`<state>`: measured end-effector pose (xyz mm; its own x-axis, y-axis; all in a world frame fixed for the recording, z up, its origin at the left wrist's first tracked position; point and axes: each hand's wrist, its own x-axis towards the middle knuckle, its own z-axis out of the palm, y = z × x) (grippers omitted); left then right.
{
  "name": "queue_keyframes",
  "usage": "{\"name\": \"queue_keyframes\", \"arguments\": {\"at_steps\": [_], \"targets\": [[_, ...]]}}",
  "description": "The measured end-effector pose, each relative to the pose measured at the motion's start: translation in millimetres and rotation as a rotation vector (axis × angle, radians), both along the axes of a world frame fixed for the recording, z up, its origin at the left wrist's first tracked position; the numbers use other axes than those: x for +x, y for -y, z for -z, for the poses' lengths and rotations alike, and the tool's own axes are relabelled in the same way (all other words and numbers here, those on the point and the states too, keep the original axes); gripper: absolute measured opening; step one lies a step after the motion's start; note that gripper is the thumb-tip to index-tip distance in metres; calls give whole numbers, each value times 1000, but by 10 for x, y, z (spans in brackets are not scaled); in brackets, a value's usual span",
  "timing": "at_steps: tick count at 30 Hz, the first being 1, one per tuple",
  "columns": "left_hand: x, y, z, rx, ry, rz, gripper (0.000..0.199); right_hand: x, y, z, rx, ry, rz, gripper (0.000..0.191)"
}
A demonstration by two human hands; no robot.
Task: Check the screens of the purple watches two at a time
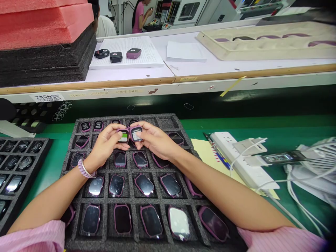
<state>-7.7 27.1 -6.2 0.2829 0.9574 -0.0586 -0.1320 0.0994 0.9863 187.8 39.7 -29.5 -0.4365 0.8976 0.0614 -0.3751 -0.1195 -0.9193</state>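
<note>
My left hand [108,143] is closed on a purple smartwatch [123,135] whose lit screen shows green and white, thumb on its face. Right beside it, my right hand [152,140] grips a second purple smartwatch [136,133] with a whitish lit screen, its thumb on the glass. The two watches are side by side, touching or nearly so. Both hands are above a grey foam tray [105,217] of square pockets, most holding purple watch bodies without straps. Several watches in the far row have lit text; most nearer screens are dark or reflective.
Another foam tray [42,157] of dark watches lies left. On the right are a white power strip [244,161], cables and a white fan [320,164]. A shelf [157,75] behind carries foam stacks [47,28], a paper pad [149,52] with three watches, and a beige tray [210,45].
</note>
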Motion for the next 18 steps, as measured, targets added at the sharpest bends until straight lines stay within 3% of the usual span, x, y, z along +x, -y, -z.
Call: {"name": "queue_keyframes", "arguments": {"at_steps": [5,18], "targets": [[-7,6,-7,-32,17,0,27,-13,-1,-23,-49,-35,9,32],[6,34,-47,-37,9,23,30,1,1,27,42,56,12,40]]}}
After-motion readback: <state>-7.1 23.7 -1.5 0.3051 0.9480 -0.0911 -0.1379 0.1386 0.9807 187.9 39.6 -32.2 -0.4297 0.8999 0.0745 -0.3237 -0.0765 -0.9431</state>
